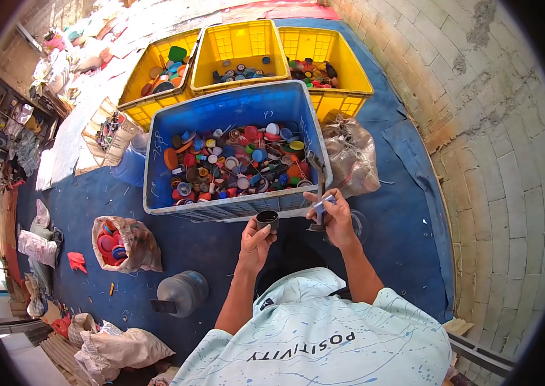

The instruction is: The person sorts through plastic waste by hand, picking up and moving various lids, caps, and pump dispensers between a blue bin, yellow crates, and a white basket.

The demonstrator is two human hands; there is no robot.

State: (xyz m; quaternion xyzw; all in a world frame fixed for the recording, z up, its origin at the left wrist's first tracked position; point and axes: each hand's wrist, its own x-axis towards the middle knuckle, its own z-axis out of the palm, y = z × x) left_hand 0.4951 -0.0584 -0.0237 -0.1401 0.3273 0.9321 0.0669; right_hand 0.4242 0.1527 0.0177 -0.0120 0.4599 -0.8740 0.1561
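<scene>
My left hand [256, 244] is closed round a small round black plastic cap [267, 219], its open hollow side facing up. To its right, my right hand [342, 222] is closed on a bluish-purple piece [324, 204]. A long dark flat strip, perhaps a blade [317, 168], runs upward by the same fingers. Whether that hand grips the strip too is hard to make out. Both hands are just in front of the near rim of a large blue crate [234, 214], which holds many mixed plastic caps [230, 163].
Behind the crate stand three yellow crates [240, 32] with caps inside. A filled clear bag [353, 154] leans at the right, near a block wall [498, 161]. To the left are a sack of red caps [140, 248] and a water jug [185, 293] on blue sheeting [221, 257].
</scene>
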